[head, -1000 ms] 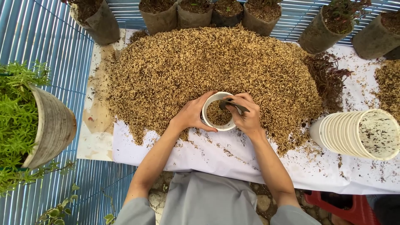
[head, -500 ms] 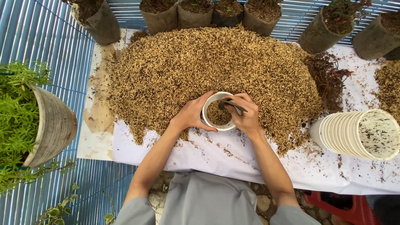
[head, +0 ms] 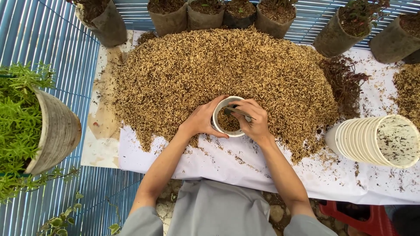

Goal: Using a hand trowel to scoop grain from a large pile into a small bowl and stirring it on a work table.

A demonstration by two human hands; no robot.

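Both hands met at a small white cup (head: 218,114) resting at the six o'clock edge of a broad heap of rice husks (head: 218,70) on a white sheet (head: 245,170). At the cup's nine o'clock, the left hand (head: 202,120) wrapped its wall, fingers curled around it. At three o'clock, the right hand (head: 256,120) was closed on a thin dark tool (head: 238,112) laid across the rim, over the husks inside. A stack of white cups (head: 376,140) lay on its side well off at three o'clock. Dark grow bags (head: 205,15) lined twelve o'clock; a green potted plant (head: 26,122) sat at nine o'clock.
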